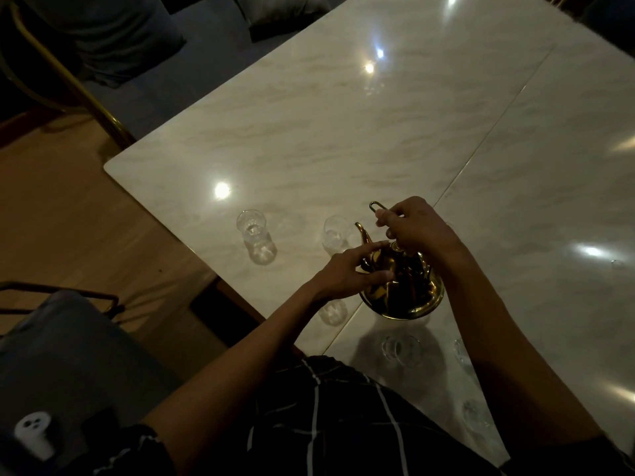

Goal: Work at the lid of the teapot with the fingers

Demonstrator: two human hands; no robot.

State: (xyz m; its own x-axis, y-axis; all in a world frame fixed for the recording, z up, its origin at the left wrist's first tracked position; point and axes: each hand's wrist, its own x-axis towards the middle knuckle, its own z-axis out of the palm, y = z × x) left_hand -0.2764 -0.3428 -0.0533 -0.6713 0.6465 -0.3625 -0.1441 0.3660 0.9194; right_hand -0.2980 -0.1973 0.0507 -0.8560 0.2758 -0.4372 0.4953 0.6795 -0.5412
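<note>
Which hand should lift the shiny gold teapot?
Probably the right hand: it already grips the handle of the teapot. The left hand only rests straight fingers on its side.

1. A pale marbled bench (pixel 343 132) spreads out in front of me, glossy, with lamp glare on it and a thin seam running across it.
2. A clear glass (pixel 256 235) stands on the bench off to my left, well apart from a second glass (pixel 335 233) nearer the middle.
3. More glasses (pixel 402 350) sit close to my body, dim and hard to count.
4. A chair with a brass frame (pixel 86 94) stands on the wooden floor (pixel 68 218) beyond the bench corner.
</note>
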